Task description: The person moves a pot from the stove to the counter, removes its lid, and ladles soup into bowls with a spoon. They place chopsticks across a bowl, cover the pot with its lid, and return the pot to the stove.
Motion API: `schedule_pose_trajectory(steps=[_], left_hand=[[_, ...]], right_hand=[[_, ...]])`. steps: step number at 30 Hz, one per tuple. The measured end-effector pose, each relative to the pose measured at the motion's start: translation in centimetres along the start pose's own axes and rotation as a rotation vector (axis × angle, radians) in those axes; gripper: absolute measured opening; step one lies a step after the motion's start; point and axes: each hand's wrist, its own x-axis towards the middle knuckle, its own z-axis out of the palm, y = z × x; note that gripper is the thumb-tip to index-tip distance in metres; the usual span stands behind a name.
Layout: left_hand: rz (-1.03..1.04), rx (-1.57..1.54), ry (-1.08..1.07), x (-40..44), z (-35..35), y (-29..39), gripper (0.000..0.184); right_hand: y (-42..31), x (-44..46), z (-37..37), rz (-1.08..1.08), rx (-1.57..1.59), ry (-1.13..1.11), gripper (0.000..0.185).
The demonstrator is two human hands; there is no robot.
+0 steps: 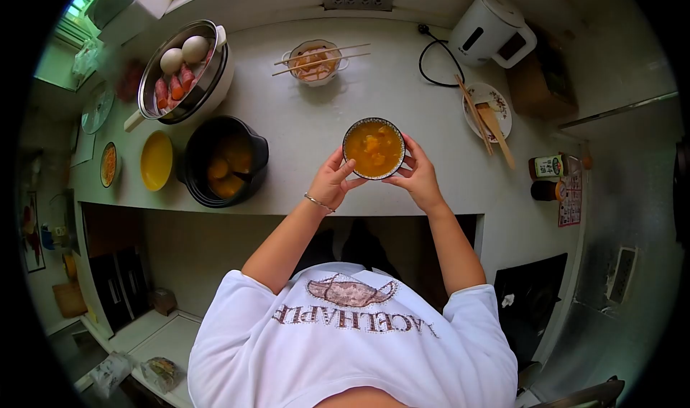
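A patterned-rim bowl of orange-yellow soup (373,148) is between my two hands near the counter's front edge. My left hand (334,180) grips its left side, thumb up by the rim. On the right side my right hand (417,178) curls its fingers around the wall. Whether the bowl's base touches the counter I cannot tell. To the left stands a black pot (259,153) with more of the orange soup and a ladle-like utensil dipped in it. Beyond the bowl, a white handled bowl (314,79) of pale pinkish food has chopsticks (330,63) laid across it.
A steamer pot (221,77) with eggs and reddish pieces, a yellow bowl (157,161) and a small bowl (108,165) stand left. At right are a white kettle (492,30), its cord, a plate (501,99) with a wooden spatula and chopsticks, and bottles (548,166).
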Motion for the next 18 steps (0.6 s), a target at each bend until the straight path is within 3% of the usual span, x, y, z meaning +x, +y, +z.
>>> schedule_pose_trajectory(steps=[18], left_hand=[[-0.033,0.111,0.109,6.2,-4.7,-0.6,0.050]], right_hand=[[7.2,7.4,-1.7,0.110,0.093,-0.044,0.087]])
